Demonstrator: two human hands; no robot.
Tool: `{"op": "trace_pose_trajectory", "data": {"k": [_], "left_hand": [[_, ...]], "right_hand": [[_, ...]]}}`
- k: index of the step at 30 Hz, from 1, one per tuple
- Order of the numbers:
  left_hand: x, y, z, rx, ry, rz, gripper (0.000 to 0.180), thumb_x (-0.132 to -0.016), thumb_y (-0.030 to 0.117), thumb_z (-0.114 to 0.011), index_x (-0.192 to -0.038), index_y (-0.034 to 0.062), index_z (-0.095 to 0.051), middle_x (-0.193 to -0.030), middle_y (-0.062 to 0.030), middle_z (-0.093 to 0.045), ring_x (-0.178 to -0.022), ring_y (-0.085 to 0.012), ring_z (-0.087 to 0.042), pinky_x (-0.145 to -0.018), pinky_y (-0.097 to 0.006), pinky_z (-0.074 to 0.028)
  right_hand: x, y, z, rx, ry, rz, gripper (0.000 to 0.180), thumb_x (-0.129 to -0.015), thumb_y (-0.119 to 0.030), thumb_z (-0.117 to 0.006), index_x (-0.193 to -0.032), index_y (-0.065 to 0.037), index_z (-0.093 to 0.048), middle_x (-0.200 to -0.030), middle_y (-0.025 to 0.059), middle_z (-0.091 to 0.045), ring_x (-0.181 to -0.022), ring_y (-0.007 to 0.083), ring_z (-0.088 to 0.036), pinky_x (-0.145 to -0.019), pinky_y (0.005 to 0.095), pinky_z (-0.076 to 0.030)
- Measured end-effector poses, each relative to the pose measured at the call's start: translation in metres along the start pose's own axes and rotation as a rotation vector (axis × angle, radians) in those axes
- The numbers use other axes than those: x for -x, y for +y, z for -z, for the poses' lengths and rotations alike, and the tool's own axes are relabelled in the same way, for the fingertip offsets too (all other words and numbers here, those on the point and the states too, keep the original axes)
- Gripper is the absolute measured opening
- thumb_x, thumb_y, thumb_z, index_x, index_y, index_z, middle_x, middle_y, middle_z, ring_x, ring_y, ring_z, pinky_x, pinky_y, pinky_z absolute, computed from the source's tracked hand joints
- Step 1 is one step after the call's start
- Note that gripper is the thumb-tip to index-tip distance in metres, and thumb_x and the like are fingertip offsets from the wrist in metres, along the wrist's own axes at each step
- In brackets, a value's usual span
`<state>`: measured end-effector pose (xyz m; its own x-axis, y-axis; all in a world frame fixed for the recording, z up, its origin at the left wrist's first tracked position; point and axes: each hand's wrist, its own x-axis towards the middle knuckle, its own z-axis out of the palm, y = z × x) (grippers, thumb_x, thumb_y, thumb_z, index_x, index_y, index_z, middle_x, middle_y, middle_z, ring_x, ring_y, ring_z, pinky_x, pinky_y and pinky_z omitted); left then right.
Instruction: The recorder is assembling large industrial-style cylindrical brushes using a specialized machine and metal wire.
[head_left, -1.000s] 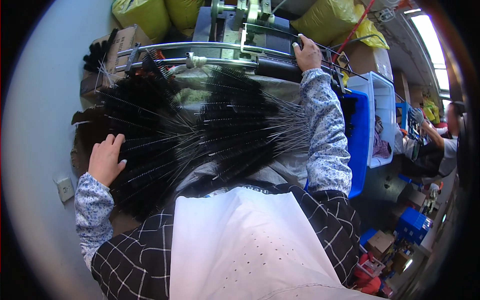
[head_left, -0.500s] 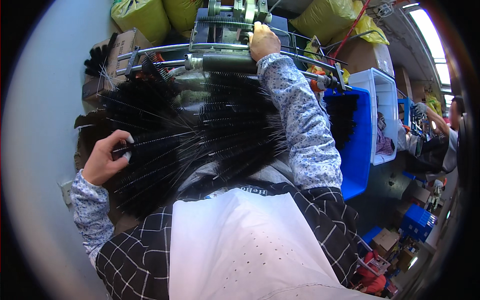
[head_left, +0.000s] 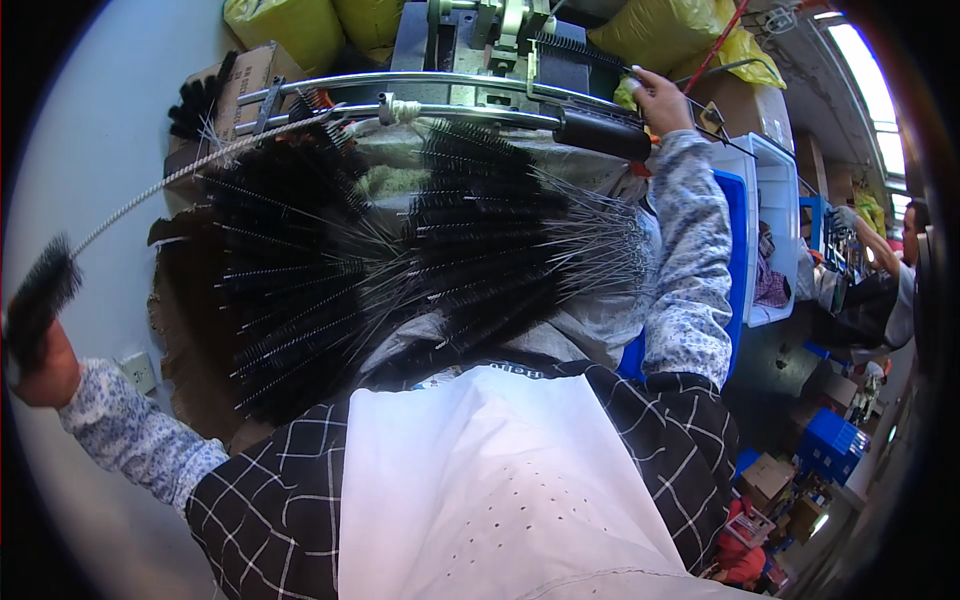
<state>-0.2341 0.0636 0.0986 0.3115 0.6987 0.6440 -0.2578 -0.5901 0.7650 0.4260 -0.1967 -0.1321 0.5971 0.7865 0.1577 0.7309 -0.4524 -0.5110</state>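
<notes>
My left hand (head_left: pixel 48 372), out at the far left, is closed round the black bristle end of a twisted-wire brush (head_left: pixel 45 288). The brush's bare wire stem slants up and right from it to the machine's rails. My right hand (head_left: pixel 662 104) is closed at the right end of the machine's sliding carriage (head_left: pixel 556 98), above a black roller grip (head_left: pixel 600 136); what its fingers pinch is unclear. A black spiral brush (head_left: pixel 580 50) lies along the carriage, its end near my right fingertips. Two fans of black wire brushes (head_left: pixel 490 220) rest on grey cloth before me.
Metal rails (head_left: pixel 350 82) cross in front of me, with the machine head (head_left: pixel 490 30) behind. At left stand a wall (head_left: pixel 110 200) and a cardboard box (head_left: pixel 262 75). Blue (head_left: pixel 738 230) and white (head_left: pixel 775 160) bins sit at right; a co-worker (head_left: pixel 880 240) is farther right.
My left hand has moved from the brush pile to the far left and now holds a brush with a long wire stem. My right hand and the carriage have slid right along the rails.
</notes>
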Motion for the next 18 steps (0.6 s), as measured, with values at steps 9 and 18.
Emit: {"op": "trace_pose_trajectory", "data": {"k": [9, 18], "left_hand": [[0.006, -0.074, -0.137, 0.733, -0.602, 0.64, 0.054, -0.081, 0.03, -0.05, -0.121, 0.0018, -0.026, -0.115, -0.014, -0.042, -0.109, -0.021, -0.041, -0.095, -0.036, -0.029], [0.039, -0.085, -0.293, 0.564, -0.635, 0.64, 0.026, -0.082, 0.011, -0.047, -0.106, 0.0063, -0.042, -0.083, -0.0063, -0.05, -0.064, -0.0127, -0.055, -0.06, -0.025, -0.048]], "right_hand": [[-0.014, 0.029, 0.051, 0.117, -0.246, 0.026, 0.026, -0.084, -0.025, -0.044, -0.104, -0.014, -0.055, -0.094, 0.0122, -0.058, -0.09, 0.0251, -0.055, -0.08, 0.0326, -0.041], [0.074, -0.162, 0.076, -0.428, -0.658, 0.184, 0.042, -0.084, -0.032, -0.049, -0.117, -0.007, -0.045, -0.094, 0.0097, -0.058, -0.077, 0.0153, -0.055, -0.07, 0.0286, -0.045]]}}
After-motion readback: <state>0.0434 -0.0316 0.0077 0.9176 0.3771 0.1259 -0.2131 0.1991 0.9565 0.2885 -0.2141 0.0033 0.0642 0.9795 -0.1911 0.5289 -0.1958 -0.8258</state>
